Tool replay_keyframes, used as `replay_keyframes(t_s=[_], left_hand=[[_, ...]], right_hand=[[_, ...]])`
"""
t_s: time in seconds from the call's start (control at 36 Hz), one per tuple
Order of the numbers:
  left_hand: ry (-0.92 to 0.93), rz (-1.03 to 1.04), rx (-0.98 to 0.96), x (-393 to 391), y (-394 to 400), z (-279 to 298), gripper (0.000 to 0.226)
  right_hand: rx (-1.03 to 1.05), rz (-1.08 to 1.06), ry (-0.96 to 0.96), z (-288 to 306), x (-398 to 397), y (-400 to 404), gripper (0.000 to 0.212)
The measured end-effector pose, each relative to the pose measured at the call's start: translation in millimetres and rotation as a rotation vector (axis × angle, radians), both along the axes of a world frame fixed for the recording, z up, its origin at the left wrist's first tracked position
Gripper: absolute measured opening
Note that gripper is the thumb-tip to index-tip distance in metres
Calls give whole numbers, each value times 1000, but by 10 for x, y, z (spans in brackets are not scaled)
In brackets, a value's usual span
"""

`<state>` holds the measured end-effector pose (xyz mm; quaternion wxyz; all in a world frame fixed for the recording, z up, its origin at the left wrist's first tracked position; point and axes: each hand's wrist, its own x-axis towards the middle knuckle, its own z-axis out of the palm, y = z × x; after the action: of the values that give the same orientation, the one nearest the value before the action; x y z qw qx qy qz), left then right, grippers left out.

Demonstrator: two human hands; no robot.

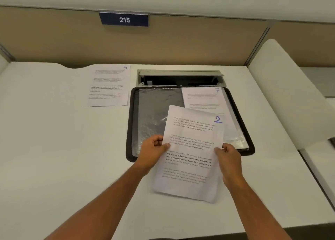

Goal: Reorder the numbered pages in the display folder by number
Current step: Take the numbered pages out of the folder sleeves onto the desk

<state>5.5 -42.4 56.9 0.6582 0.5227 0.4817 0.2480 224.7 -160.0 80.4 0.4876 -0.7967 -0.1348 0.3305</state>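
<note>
Two hands hold one sheet, page 2 (pixel 190 152), above the near edge of the open display folder (pixel 130 123). The left hand (pixel 152 149) pinches the left edge of the sheet, thumb on top and fingers curled under, and the right hand (pixel 229 155) pinches the right edge in the same way. I think this double grip is chosen because thin paper bends easily, and with a hand on each side the sheet stays flat and the blue number in its top corner can be read. The sheet is a little tilted and it covers part of both folder halves. The folder lies open on the white desk (pixel 54 149); its left sleeve looks dark and shiny with no page visible in it, and on its right half lies page 7 (pixel 203 98), partly hidden under the held sheet. Page 5 (pixel 108 85) lies flat on the desk just left of the folder, apart from it, probably put aside to wait for its turn. Behind the folder a cable box (pixel 181 76) in the desk stands open, and a sign reading 215 (pixel 124 19) hangs on the partition. The plastic sleeve mouth may catch a corner when a page goes in.
</note>
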Motion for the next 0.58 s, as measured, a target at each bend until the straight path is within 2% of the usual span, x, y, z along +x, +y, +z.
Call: replay_keyframes(t_s=[0.11, 0.5, 0.58], left_hand=[[39, 135, 46, -242, 275, 7, 13], [126, 468, 143, -949, 1216, -88, 9], [160, 505, 166, -1083, 1437, -115, 10]], right_hand=[[-12, 111, 5, -46, -202, 297, 25], [12, 271, -73, -58, -898, 1522, 10], [-7, 307, -91, -26, -1016, 1800, 13]])
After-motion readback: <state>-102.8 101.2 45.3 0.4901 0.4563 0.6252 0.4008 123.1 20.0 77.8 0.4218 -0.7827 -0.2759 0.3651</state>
